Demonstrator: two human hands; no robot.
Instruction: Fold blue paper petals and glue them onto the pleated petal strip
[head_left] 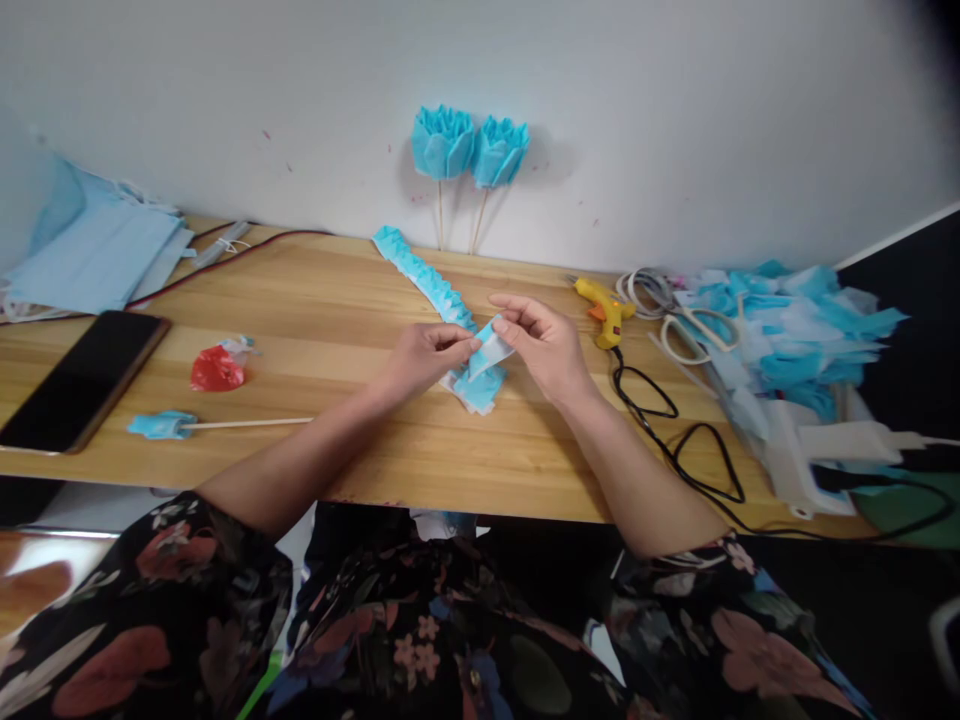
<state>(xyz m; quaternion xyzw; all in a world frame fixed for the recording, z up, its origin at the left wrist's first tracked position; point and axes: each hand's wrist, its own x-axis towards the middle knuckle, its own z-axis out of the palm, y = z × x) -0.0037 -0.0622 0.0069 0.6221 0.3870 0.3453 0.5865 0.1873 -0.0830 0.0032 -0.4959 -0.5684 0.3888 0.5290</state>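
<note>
Between my hands is a small pale blue fabric strip [489, 350]. My left hand [427, 358] pinches its left end between thumb and finger. My right hand [546, 345] grips the other end with thumb and forefinger, its remaining fingers loosely curved. Under and behind the strip, several folded blue fabric pieces [424, 275] lie overlapped in a long row on the wooden table. More blue pieces [484, 388] sit just below the held strip. Left of my forearm lies a wooden stick [255, 423] with a blue wrapped tip [163, 425].
Two blue fabric flowers [442, 145] on sticks lean against the wall. Right are a yellow glue gun [600, 308] with a black cord, scissors [697, 335], a heap of blue scraps [795, 320] and a power strip [806, 455]. Left are face masks [97, 245], a phone [82, 380] and a red wrapper [219, 368].
</note>
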